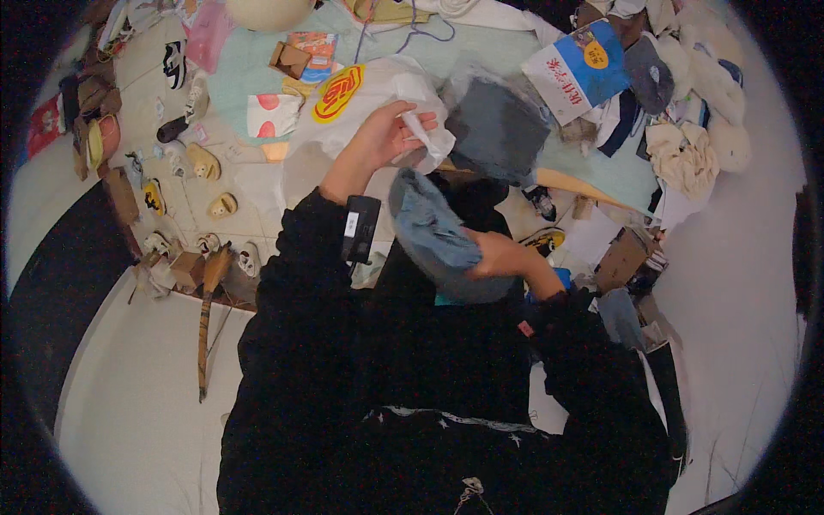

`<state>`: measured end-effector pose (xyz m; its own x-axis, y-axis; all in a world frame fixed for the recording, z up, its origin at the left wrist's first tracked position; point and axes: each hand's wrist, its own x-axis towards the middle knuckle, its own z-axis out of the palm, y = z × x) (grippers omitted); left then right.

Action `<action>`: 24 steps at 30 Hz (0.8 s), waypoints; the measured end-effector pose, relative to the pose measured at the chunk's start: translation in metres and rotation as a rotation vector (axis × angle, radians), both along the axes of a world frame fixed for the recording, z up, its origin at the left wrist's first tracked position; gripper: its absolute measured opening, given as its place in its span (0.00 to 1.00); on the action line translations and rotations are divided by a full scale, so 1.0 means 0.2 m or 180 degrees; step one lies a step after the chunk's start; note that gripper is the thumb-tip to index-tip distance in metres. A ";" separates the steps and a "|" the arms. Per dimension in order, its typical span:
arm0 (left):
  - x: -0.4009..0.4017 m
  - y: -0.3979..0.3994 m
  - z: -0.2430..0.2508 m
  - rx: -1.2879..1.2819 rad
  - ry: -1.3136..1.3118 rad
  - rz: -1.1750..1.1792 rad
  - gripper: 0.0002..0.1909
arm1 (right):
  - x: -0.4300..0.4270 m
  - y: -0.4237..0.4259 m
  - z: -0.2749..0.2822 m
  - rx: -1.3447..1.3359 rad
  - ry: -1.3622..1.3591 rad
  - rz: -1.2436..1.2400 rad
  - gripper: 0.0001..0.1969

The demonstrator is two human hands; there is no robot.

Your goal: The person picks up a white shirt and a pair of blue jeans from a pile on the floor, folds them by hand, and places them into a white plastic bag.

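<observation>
My left hand (394,134) holds the edge of a white plastic bag (367,96) that bears a red and yellow logo. The bag lies across the edge of the pale green surface. Lower and to the right, my right hand (505,261) grips a blue-grey cloth item (428,222), blurred at its lower edge; its exact kind I cannot tell. The cloth hangs over my lap, just below the bag's opening. A dark grey item in clear plastic (496,129) lies to the right of the bag.
A blue and white printed bag (576,71) and heaped clothes (682,154) lie at the right. Shoes and yellow slippers (205,162) are scattered over the tiled floor at the left, near a broom (205,322). A small cardboard box (290,61) stands at the back.
</observation>
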<state>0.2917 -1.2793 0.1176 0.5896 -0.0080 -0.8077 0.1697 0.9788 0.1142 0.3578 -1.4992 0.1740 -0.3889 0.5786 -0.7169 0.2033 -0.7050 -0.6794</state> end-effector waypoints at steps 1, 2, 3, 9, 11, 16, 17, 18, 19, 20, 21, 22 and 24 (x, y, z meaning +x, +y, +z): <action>0.02 -0.01 0.04 -0.0002 -0.0119 0.0003 0.14 | -0.02 0.03 0.01 0.0031 0.0053 0.0104 0.36; 0.03 -0.01 0.07 -0.0133 -0.0400 -0.0172 0.14 | -0.03 0.04 0.00 0.0029 0.0040 0.0097 0.36; 0.03 -0.02 0.11 -0.0137 -0.0406 -0.0190 0.14 | -0.05 0.05 -0.02 0.0051 -0.0091 0.0019 0.36; -0.09 0.04 0.14 0.1102 -0.0287 -0.0831 0.16 | 0.03 -0.06 -0.10 0.0257 -0.0273 -0.0411 0.40; -0.12 0.09 0.15 0.1544 0.0102 -0.0962 0.13 | 0.09 -0.15 -0.09 0.0113 -0.0327 -0.0435 0.41; -0.23 0.13 0.12 0.2127 0.0776 -0.0774 0.12 | 0.29 -0.33 0.06 -0.0356 -0.0409 -0.0909 0.39; -0.24 0.12 0.12 0.1990 0.0850 -0.0756 0.12 | 0.32 -0.39 0.07 -0.0642 -0.0166 -0.1388 0.38; -0.21 0.08 0.16 0.1963 0.0904 -0.0879 0.10 | 0.35 -0.46 0.06 -0.0649 -0.0164 -0.1421 0.38; -0.20 0.04 0.16 0.1972 0.0908 -0.0902 0.10 | 0.37 -0.53 0.03 -0.0863 -0.0247 -0.1896 0.38; -0.21 0.01 0.14 0.1834 0.0788 -0.1161 0.10 | 0.38 -0.61 0.00 -0.1080 -0.0327 -0.2368 0.37; -0.21 -0.03 0.11 0.1687 0.0645 -0.1441 0.10 | 0.38 -0.70 -0.07 -0.1084 -0.0323 -0.2414 0.37; -0.21 -0.06 0.10 0.1766 0.0594 -0.1605 0.09 | 0.37 -0.79 -0.14 -0.1022 -0.0606 -0.2662 0.37; -0.22 -0.12 0.11 0.1609 0.0487 -0.1602 0.09 | 0.38 -0.86 -0.19 -0.0962 -0.0880 -0.2912 0.37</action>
<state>0.2482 -1.3029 0.1387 0.4931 0.1475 -0.8574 0.6356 0.6119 0.4708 0.4342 -1.6714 0.1352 0.3173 0.3505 -0.8812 -0.3798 -0.8045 -0.4567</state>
